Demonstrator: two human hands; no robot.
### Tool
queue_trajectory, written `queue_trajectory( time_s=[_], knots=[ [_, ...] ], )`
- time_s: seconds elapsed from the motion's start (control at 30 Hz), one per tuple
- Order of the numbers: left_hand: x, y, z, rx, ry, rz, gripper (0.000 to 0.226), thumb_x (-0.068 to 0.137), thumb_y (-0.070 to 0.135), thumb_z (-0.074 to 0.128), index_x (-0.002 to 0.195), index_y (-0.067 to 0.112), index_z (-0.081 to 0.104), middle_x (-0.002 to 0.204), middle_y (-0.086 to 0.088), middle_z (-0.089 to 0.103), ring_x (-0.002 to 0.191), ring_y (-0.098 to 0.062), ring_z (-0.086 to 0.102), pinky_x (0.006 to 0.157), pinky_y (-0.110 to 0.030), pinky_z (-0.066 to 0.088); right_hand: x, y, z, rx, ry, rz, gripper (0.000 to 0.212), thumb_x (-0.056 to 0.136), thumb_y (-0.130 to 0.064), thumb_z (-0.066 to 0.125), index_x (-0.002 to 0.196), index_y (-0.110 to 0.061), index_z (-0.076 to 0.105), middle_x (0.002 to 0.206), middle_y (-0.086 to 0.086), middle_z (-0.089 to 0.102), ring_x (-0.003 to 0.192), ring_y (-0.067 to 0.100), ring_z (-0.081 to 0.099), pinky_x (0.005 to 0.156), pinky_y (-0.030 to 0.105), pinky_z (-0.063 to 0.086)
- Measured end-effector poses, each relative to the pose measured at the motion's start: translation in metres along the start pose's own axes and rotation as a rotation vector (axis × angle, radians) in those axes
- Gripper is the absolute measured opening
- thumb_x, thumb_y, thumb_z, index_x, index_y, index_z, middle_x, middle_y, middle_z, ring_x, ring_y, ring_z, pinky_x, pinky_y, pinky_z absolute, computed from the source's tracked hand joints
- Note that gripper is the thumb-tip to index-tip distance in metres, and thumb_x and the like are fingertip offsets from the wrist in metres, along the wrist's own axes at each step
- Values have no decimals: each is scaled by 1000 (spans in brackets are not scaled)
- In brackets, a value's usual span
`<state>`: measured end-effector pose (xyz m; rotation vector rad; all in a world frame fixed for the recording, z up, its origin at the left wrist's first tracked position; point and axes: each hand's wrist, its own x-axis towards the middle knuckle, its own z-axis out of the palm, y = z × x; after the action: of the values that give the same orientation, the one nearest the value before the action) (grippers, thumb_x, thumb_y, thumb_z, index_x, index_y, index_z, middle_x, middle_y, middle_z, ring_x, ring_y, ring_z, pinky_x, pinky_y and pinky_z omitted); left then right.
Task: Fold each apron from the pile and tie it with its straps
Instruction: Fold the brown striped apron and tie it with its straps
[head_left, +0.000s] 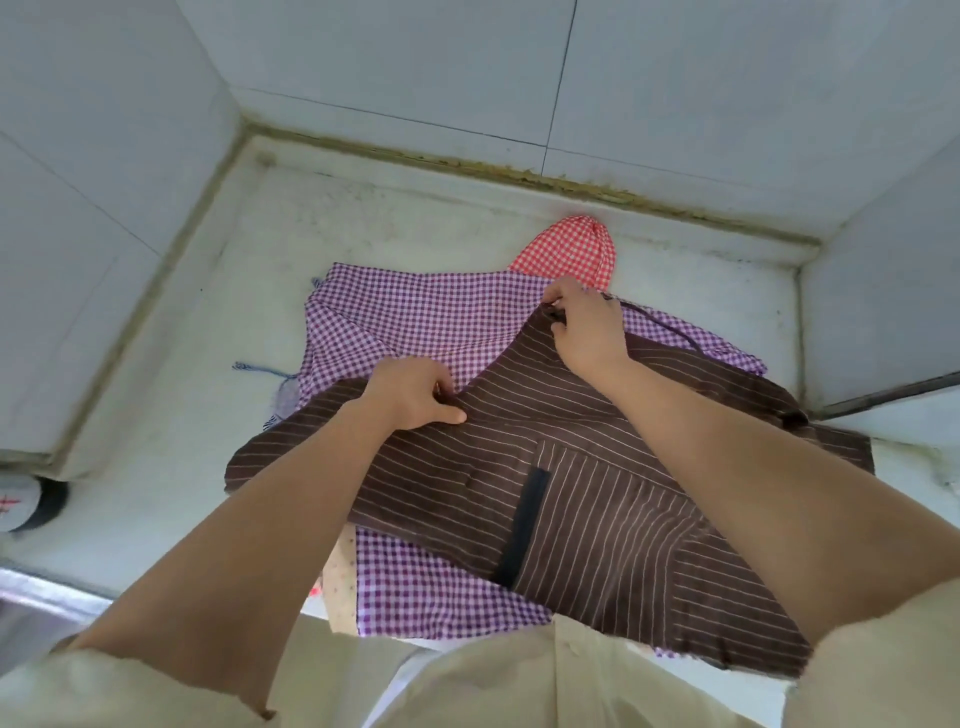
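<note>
On top of the pile, the brown striped apron is lying spread out and rumpled, not yet folded or tied, so work on it appears to be only beginning; no tied bundle is showing anywhere. The left hand is pinching the apron's upper edge, its fingers curled and the thumb pressing on the cloth. The right hand is gripping the far corner, fingers bent tight, where a thin dark strap is trailing off. Beneath, a purple checked apron is lying unfolded, and a red checked apron is peeking out behind, all resting on the pale tabletop.
</note>
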<state>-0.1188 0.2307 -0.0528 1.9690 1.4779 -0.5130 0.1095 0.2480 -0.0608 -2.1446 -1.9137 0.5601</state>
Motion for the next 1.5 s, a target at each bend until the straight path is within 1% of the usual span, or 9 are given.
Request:
queue_trajectory(
  time_s=[0.17,0.33,0.5,0.7,0.8,0.9,1.1,1.2,1.5],
  knots=[
    [-33,-19,14,190,310,-77,44,85,61,59,118,31,59,130,-2,55,129,-26,39,114,-49,21,-35,-42,5,61,183,-237,41,86,-7,59,126,-13,54,124,7,54,113,22,52,98,36,40],
    [-72,-45,41,-37,774,-466,57,90,62,46,124,17,55,134,-12,49,128,-33,38,109,-51,28,-87,-87,26,162,-363,-480,29,95,-20,60,123,-19,53,86,-12,55,72,2,54,72,26,49],
    [-104,-86,52,-498,441,-899,91,77,84,40,126,9,51,124,-15,58,115,-36,53,101,-45,41,-115,-92,65,42,-597,-368,74,95,-40,58,154,-26,15,150,9,36,128,24,49,107,44,44],
    [-131,-107,59,-1311,208,-759,41,83,40,74,99,5,57,73,-7,60,56,-15,51,47,-22,44,-123,-82,73,88,-716,-337,82,95,-44,57,155,-38,0,155,6,14,144,28,24,118,48,28],
    [-131,-99,55,-1462,502,-535,22,85,-1,68,105,3,59,93,-13,65,70,-18,60,50,-18,51,-123,-83,72,78,-720,-360,88,92,-48,60,153,-46,-4,153,5,15,143,28,24,117,50,28],
    [-136,-90,46,-1493,804,-226,36,77,-25,48,75,11,53,86,-13,61,71,-19,59,55,-22,53,-124,-81,72,84,-701,-376,94,89,-52,63,151,-49,-7,153,4,17,141,28,28,116,49,30],
    [-133,-96,47,-1627,597,-382,11,89,10,67,98,12,61,90,-7,69,80,-20,68,71,-30,59,-130,-79,76,-95,-633,-484,100,84,-63,61,150,-48,-12,147,7,21,134,28,34,111,52,35],
    [-127,-100,55,-1635,435,-427,28,87,17,72,110,9,58,97,-6,70,82,-20,70,68,-29,60,-132,-81,77,-144,-617,-508,102,83,-65,61,151,-45,-13,147,7,21,131,26,34,110,50,36],
    [-123,-126,73,-1384,889,-651,33,100,12,46,132,5,51,118,-10,62,109,-31,61,98,-44,50,-140,-85,104,-264,-627,-676,86,92,-71,32,153,-36,-17,161,1,-25,149,17,-20,121,44,-8]
  ],
)
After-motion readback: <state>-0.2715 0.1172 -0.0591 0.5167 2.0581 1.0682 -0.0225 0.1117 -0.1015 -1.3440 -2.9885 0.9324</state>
